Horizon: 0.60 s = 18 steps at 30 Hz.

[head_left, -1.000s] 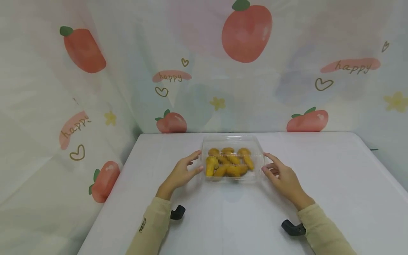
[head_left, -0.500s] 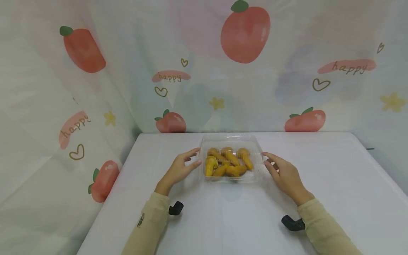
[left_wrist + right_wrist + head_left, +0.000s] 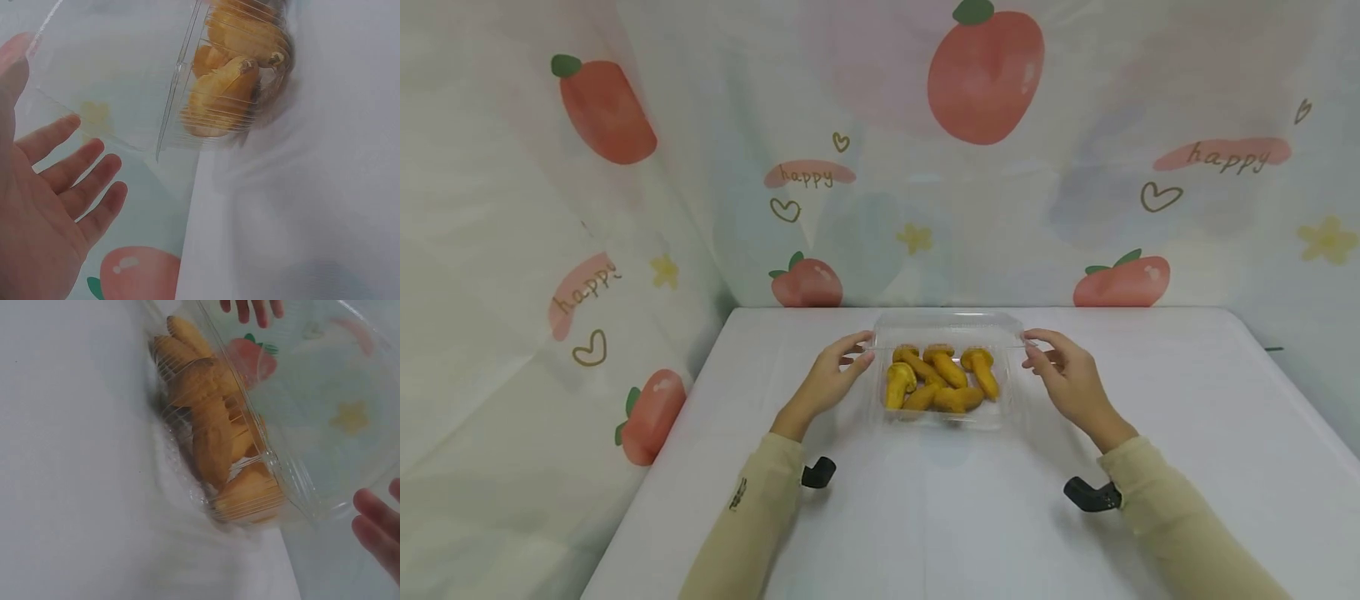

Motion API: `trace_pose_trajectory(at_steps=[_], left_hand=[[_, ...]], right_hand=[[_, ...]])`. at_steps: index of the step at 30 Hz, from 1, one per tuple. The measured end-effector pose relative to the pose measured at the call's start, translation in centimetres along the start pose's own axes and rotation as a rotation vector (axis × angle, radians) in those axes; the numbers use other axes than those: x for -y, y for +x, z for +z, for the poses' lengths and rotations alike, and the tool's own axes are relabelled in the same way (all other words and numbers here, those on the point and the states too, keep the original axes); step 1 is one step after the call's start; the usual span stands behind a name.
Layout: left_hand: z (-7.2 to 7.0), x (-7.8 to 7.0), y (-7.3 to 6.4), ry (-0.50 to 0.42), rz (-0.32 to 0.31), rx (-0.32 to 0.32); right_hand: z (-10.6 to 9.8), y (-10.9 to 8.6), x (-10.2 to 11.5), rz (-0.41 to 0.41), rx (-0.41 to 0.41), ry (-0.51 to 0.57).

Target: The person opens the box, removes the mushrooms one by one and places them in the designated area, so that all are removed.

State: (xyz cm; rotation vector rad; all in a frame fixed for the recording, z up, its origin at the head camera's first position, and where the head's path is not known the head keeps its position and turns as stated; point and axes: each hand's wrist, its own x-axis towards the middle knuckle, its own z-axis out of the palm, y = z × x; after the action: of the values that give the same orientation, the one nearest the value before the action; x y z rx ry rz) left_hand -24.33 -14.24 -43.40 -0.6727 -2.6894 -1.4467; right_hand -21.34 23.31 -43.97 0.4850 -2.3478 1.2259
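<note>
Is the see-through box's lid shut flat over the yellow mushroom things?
No, the clear lid is raised at an angle above the clear base that holds the yellow mushroom-shaped pieces.

One High View, Two Close Ones

The head view looks forward and down from above the near side of the clear, rectangular plastic box (image 3: 942, 419), far enough back to take in the white-covered desk (image 3: 970, 517) around it and the pale, fruit-printed backdrop (image 3: 1022, 208) behind it. The left wrist view looks from close by the box's near left, the right from close by its near right, their pictures turned sideways in opposite directions. Both share the box, its mustard-yellow, mushroom-shaped pieces (image 3: 949, 372) and the yellow printed flower (image 3: 914, 238) beyond.
</note>
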Motion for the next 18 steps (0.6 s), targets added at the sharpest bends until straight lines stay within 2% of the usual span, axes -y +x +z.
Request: trace_pose_trajectory(at_steps=[4,11,18], left_hand=[[0.0,-0.2,0.7,-0.003,-0.014,-0.020],[-0.1,-0.7,2.4,-0.050,-0.003,-0.091],[-0.2,-0.6,3.7,-0.095,-0.001,-0.122]], right_hand=[[-0.3,0.9,0.0,0.045,0.019,0.034],[-0.5,2.2,0.0,0.137,0.068,0.102],[-0.3,3.2,-0.2,0.186,0.091,0.138]])
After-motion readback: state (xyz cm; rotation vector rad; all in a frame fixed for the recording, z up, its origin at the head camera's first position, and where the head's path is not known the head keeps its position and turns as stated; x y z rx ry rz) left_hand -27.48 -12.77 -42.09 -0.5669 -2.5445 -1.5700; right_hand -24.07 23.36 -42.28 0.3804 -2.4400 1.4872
